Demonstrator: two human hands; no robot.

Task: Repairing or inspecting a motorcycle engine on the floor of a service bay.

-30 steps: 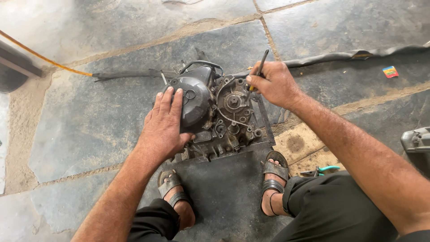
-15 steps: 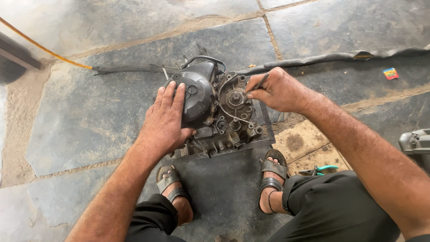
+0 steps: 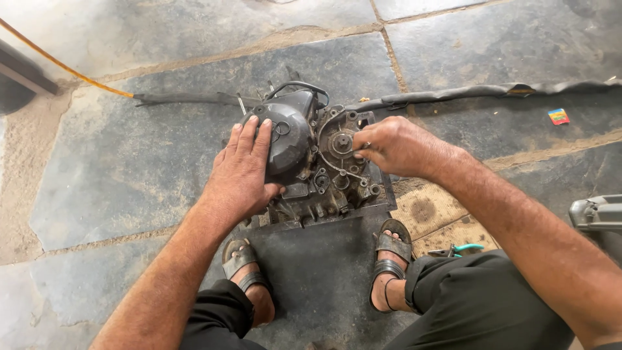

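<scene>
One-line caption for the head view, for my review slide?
Crouched on a stone floor, left hand flat on an engine's dark cover, right hand at the exposed gears.

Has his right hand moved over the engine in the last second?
Yes. The right hand came down from the engine's top right edge, leftwards onto its round gear.

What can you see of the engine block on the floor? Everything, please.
The engine block is a small, grimy dark metal unit sitting on a dark mat on the stone floor, between the person's sandalled feet. Its left half carries a rounded dark cover; the right half is open, showing gears and a round hub. The left hand lies flat against the cover. The right hand has its fingertips at the hub, pinching something small that I cannot make out. A black cable loops over the top.
</scene>
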